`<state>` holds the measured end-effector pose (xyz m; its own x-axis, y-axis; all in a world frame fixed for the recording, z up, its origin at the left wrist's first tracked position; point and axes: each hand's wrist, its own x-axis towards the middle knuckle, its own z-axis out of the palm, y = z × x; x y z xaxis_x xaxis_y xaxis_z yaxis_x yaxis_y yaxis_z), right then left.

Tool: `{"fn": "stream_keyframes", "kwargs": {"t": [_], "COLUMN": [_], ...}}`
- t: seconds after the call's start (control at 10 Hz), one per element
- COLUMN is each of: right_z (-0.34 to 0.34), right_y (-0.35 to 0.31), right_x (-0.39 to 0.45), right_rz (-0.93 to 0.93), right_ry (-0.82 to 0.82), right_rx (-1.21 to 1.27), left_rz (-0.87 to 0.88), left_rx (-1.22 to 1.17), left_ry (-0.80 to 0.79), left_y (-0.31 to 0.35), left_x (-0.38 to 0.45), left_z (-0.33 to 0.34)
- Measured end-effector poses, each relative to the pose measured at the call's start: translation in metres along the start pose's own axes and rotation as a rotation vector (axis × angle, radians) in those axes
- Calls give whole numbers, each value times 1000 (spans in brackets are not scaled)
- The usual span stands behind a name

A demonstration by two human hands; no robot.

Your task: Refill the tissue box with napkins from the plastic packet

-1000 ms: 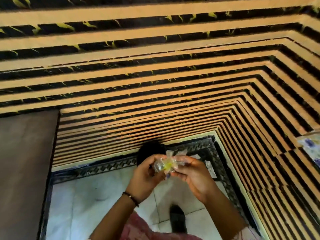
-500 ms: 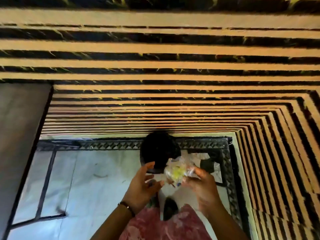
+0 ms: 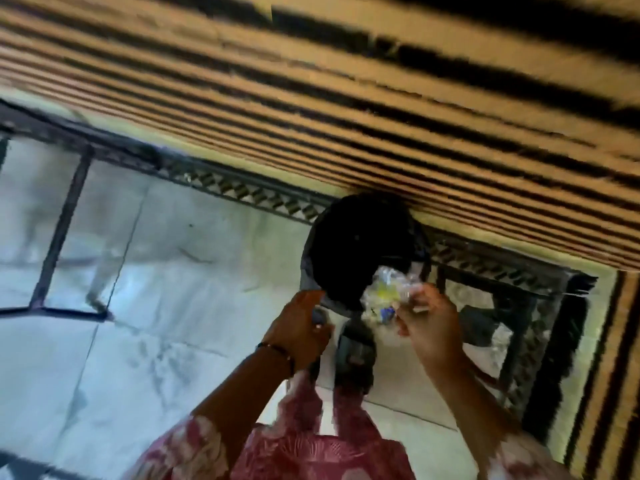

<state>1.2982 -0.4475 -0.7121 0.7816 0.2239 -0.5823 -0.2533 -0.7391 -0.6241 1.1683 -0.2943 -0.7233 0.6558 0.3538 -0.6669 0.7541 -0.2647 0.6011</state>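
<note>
A black bin point(image 3: 360, 247), blurred, perhaps bag-lined, stands on pale floor tiles point(image 3: 166, 306) against striped steps point(image 3: 346, 109).

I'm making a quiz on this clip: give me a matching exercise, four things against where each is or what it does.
Things:
1. wrapper
2. bin
3. left hand
4. bracelet

Places or states:
A. black, on the floor by the striped wall
B. on the left wrist
C. crumpled, clear with yellow, pinched in the right hand
D. at the bin's near rim

Pairs: 1-C, 2-A, 3-D, 4-B
</note>
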Motion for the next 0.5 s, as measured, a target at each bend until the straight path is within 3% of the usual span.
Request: {"fn": "stream_keyframes", "kwargs": {"t": [0.2, 0.3, 0.4, 0.5], "right_z": [93, 129, 149, 140], "right_y": [52, 72, 78, 67], "right_x": [125, 163, 175, 161], "right_rz": [-46, -74, -75, -48], "right_ry": [-159, -254, -436, -446], "right_rx": [-338, -435, -597, -522], "left_rz": [2, -6, 2, -55], "left_rx": [185, 130, 105, 56], "left_ry": [4, 32, 30, 38], "left_y": [-33, -45, -53, -45], "left_x": [60, 73, 80, 76], "left_z": [33, 37, 39, 36]}}
